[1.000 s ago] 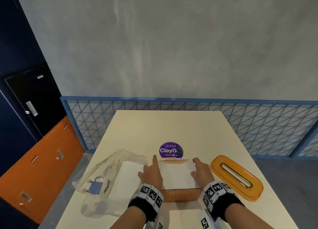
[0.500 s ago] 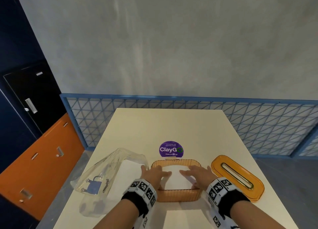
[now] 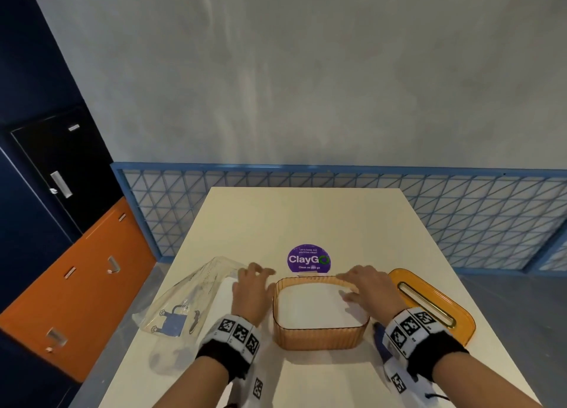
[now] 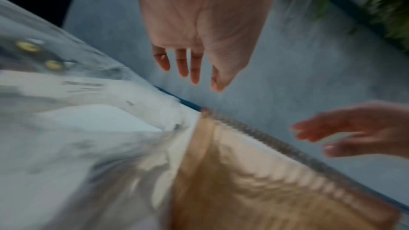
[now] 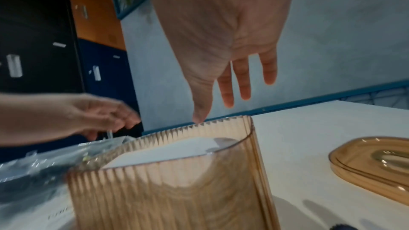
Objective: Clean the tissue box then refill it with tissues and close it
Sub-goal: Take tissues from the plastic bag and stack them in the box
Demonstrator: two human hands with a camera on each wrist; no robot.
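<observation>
The orange ribbed tissue box (image 3: 319, 335) stands open near the table's front, with a flat white stack of tissues (image 3: 319, 309) inside. My left hand (image 3: 251, 288) hovers just left of the box over the plastic bag, fingers straight and holding nothing (image 4: 194, 55). My right hand (image 3: 366, 288) hangs over the box's right rim, open and empty; in the right wrist view its thumb tip (image 5: 199, 118) is near the rim of the box (image 5: 166, 190). The orange slotted lid (image 3: 429, 304) lies flat on the table to the right of the box.
A crumpled clear plastic bag (image 3: 190, 300) with more white tissues lies left of the box. A purple round sticker (image 3: 308, 258) is on the table (image 3: 306, 217) behind it. A small dark blue object (image 3: 379, 331) lies by the box's right front corner. A blue mesh railing (image 3: 460, 199) borders the table.
Both hands have come up out of the box, where they lay on the tissues, and moved apart: the left to the bag side, the right to the right rim.
</observation>
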